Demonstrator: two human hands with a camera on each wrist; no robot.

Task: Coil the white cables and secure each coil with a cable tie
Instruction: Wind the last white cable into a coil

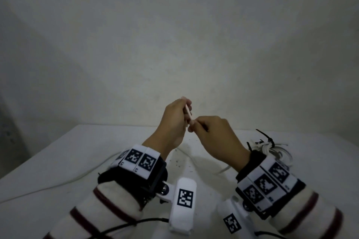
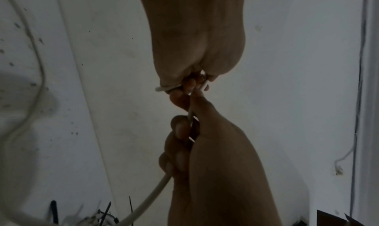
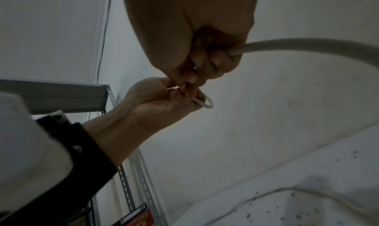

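Both hands are raised above the white table (image 1: pixel 58 161) and meet on one white cable (image 1: pixel 188 112). My left hand (image 1: pixel 175 117) pinches a short bend of it, which shows as a small loop (image 3: pixel 206 103) past the fingers. My right hand (image 1: pixel 213 134) grips the same cable (image 3: pixel 307 44) in curled fingers right beside the left. From the right hand the cable (image 2: pixel 156 190) drops toward the table. The cable's far end is hidden. A finished white coil (image 1: pixel 272 148) bound with black cable ties (image 1: pixel 269 138) lies on the table behind my right wrist.
A loose white cable (image 1: pixel 64 182) trails across the left side of the table toward its front edge. A plain wall stands just behind the table's far edge. A grey metal shelf rack (image 3: pixel 61 96) is on the left. Dark specks dot the tabletop.
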